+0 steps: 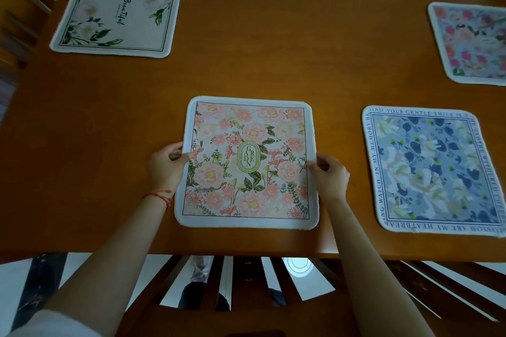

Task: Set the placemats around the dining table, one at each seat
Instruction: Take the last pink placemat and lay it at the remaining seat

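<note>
A square pink floral placemat [247, 161] marked "GARDEN" lies on the wooden dining table [109, 117] near its front edge. My left hand [167, 165] grips its left edge with the thumb on top. My right hand [330, 172] grips its right edge the same way. A blue floral placemat [435, 169] with lettering round its border lies flat to the right. At the far left lies a white placemat [117, 13] with green leaves. A pink-and-blue flowered placemat [471, 41] sits at the far right, partly cut off by the frame.
A wooden chair back [246, 287] with slats stands right below the table's front edge, between my arms. Another chair [24, 8] stands at the far left corner. A red string bracelet is on my left wrist.
</note>
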### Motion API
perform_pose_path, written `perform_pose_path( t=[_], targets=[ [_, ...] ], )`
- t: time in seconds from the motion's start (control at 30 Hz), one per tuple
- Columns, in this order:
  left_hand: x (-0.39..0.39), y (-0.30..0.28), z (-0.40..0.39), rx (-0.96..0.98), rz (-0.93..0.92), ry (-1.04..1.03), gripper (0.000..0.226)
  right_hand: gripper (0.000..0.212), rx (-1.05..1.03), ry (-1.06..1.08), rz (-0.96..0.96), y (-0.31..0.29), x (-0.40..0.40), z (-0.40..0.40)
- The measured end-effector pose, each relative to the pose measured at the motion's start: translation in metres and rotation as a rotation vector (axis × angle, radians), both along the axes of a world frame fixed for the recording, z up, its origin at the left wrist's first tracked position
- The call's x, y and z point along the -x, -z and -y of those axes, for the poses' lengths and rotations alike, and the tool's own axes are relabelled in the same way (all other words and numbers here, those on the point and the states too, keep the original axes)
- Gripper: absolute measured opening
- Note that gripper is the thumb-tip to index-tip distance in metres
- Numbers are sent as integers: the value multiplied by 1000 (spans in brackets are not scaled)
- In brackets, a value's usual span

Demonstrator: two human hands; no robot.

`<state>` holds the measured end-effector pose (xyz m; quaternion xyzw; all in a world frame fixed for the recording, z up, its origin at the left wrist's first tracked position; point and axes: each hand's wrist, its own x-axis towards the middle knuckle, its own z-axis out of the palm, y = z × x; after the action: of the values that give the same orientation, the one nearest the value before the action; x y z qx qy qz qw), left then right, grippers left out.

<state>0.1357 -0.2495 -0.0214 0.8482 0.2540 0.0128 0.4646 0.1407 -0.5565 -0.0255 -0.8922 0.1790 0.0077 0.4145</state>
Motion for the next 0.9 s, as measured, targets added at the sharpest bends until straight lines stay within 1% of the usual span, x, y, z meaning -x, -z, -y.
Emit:
perform_pose_path(
  t=[0.4,0.9],
  targets=[
    [-1,2,0,-22,19,10,35,21,-52,59,-38,-4,-1,1],
    [0,-2,0,-2,9,8,37,22,-56,40,-53,-6,-2,2]
  ],
)
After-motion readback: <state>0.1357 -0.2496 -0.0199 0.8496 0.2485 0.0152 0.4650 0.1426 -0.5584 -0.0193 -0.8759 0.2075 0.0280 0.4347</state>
